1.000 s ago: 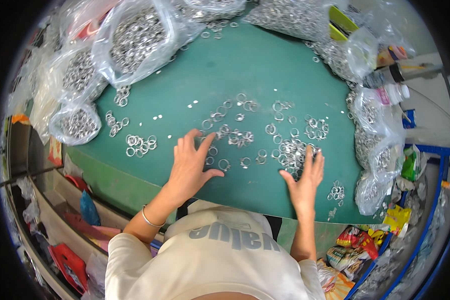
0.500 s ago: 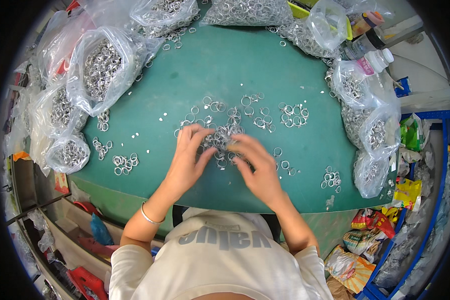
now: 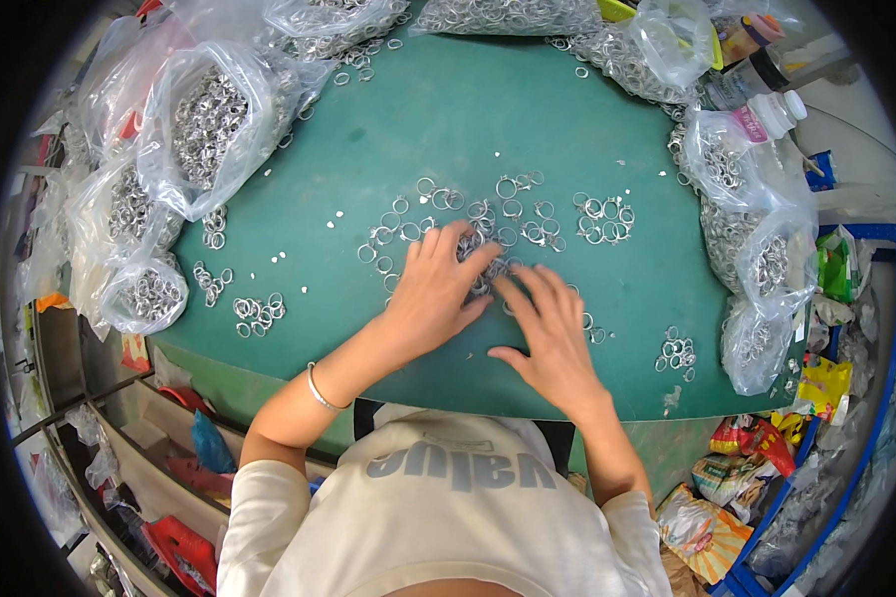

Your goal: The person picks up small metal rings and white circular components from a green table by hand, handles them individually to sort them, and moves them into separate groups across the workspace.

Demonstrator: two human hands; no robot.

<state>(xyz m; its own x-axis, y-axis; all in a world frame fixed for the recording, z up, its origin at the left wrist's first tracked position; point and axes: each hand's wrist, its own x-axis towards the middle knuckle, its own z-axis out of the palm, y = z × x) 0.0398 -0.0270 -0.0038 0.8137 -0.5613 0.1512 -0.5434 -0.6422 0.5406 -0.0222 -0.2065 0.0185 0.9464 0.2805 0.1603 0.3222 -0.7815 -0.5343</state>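
Note:
Silvery metal rings (image 3: 482,221) lie heaped on the green tabletop, partly hidden by my hands. My left hand (image 3: 434,286) reaches over the left side of this heap, fingers curved and apart, touching the rings; what lies beneath its palm is hidden. On the heap's right side is my right hand (image 3: 548,333), its fingers spread and its thumb pointing left, with nothing visible in its grasp. Loose rings (image 3: 381,235) lie left of the heap, and another small group (image 3: 541,227) lies to its right.
Clear plastic bags of rings (image 3: 207,124) crowd the left edge, with more bags (image 3: 513,17) at the back and along the right (image 3: 767,264). Separate ring clusters (image 3: 259,314) and tiny white bits (image 3: 332,225) dot the green table (image 3: 418,119). A white-capped bottle (image 3: 775,114) is at the right.
My left hand has moved right, further over the heap of rings. My right hand has shifted slightly right and down, its fingers spreading. The whole view has shifted a little.

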